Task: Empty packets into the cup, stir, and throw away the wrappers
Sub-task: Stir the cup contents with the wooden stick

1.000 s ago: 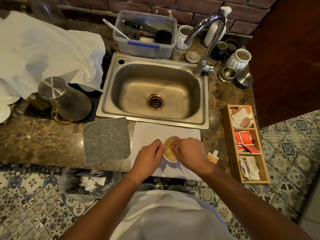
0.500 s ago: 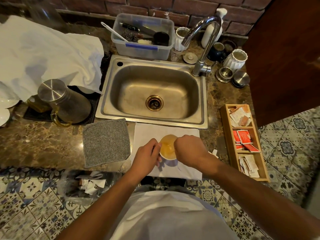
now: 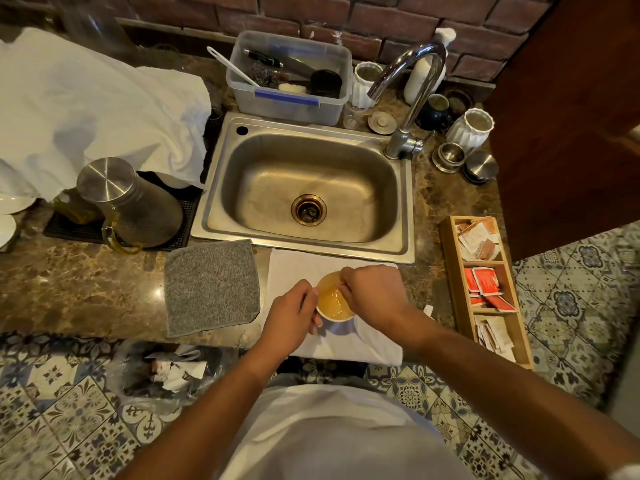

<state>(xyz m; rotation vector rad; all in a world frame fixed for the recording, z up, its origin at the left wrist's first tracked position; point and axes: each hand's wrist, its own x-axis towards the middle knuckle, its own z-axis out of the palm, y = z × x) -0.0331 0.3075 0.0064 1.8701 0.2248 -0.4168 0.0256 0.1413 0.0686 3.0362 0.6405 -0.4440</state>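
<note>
Stirring now, I'd say; left hand (image 3: 292,315) wraps the cup (image 3: 334,301), right hand (image 3: 372,292) is pinched over it (stirrer too small to see); go slow, no slopping.

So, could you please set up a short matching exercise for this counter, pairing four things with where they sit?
Things:
1. cup
2. grey cloth
3. red packets
4. plastic tub

Places:
A. middle compartment of the wooden tray
B. behind the sink, by the brick wall
C. on the white cloth, between both hands
D. on the counter, left of the white cloth

Pairs: 1-C, 2-D, 3-A, 4-B
</note>
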